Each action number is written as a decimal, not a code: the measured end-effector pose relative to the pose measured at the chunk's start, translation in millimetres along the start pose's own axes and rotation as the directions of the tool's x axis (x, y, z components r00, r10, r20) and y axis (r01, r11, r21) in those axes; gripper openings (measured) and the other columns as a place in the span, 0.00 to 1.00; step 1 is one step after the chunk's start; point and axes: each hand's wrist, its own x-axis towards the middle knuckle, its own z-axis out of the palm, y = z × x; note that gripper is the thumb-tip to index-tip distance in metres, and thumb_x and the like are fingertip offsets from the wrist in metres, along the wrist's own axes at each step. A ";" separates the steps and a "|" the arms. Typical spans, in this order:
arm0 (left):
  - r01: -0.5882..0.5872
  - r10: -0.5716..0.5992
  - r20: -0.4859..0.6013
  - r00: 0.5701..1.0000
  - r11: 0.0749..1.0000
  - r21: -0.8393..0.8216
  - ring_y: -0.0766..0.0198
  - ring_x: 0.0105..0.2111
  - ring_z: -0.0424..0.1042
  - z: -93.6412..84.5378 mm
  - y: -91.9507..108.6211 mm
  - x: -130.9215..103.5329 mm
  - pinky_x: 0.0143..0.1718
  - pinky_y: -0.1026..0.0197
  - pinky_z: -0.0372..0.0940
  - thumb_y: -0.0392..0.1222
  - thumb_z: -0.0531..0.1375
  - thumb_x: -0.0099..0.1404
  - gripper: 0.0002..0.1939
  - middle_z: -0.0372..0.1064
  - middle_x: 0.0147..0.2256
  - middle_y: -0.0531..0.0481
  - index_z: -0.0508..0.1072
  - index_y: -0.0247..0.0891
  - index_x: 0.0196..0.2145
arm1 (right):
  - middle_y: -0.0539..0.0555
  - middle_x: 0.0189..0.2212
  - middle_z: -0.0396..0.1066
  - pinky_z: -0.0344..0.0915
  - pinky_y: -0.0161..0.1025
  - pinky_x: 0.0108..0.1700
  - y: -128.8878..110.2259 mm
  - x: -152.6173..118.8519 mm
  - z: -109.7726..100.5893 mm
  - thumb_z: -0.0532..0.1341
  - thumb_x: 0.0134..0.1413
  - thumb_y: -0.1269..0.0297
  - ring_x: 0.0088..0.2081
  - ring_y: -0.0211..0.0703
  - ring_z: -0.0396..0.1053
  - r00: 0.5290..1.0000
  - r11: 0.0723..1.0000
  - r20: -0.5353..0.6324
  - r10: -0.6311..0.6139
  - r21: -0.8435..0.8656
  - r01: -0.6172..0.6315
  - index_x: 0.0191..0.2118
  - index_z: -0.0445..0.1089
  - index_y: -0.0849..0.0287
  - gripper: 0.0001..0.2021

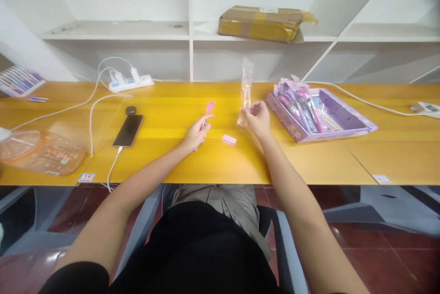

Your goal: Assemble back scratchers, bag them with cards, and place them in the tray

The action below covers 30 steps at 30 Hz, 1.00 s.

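Note:
My left hand (197,134) is closed around a slim pink pen-like item (210,107). Its pink top sticks out beyond the fingers, and part of its middle is hidden by them. In my right hand (257,119) a long clear plastic bag (246,85) is pinched near its lower part and stands upright above the table. No contents can be made out in the bag. Between the two hands a small pink-and-white card (229,140) lies flat on the yellow table (172,166).
Right of my right hand sits a purple box (357,130) with several bagged pens (305,106). To the left are a charging phone (128,130), a power strip (131,83), cables and an orange bottle (44,152). A taped cardboard package (259,24) rests on the white shelf.

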 end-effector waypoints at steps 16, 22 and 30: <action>-0.094 0.072 0.200 0.977 0.990 0.105 0.70 0.19 0.62 2.2 5.6 -16.3 0.21 0.63 0.59 0.60 0.77 0.63 0.24 0.67 0.23 0.55 0.80 0.34 0.36 | 0.51 0.39 0.76 0.73 0.42 0.42 -35.8 -63.2 56.3 0.75 0.54 0.36 0.38 0.46 0.72 0.831 0.931 0.550 0.084 0.254 -0.263 0.43 0.72 0.50 0.25; -0.150 0.151 0.141 0.978 0.988 -0.019 0.59 0.38 0.79 5.6 0.3 -8.6 0.45 0.58 0.73 0.57 0.79 0.59 0.22 0.82 0.37 0.44 0.82 0.34 0.34 | 0.52 0.37 0.74 0.76 0.44 0.47 -34.3 -52.4 47.7 0.74 0.58 0.38 0.41 0.46 0.72 0.865 0.897 0.496 0.076 0.346 -0.277 0.38 0.74 0.51 0.22; -0.133 0.048 -0.351 0.935 0.966 -0.223 0.62 0.36 0.79 -21.0 -7.4 14.7 0.43 0.59 0.73 0.60 0.77 0.63 0.24 0.81 0.34 0.46 0.79 0.35 0.36 | 0.44 0.26 0.59 0.51 0.33 0.17 -47.1 -34.3 6.5 0.73 0.62 0.42 0.21 0.35 0.48 0.782 0.802 0.614 0.113 0.408 -0.437 0.49 0.77 0.52 0.20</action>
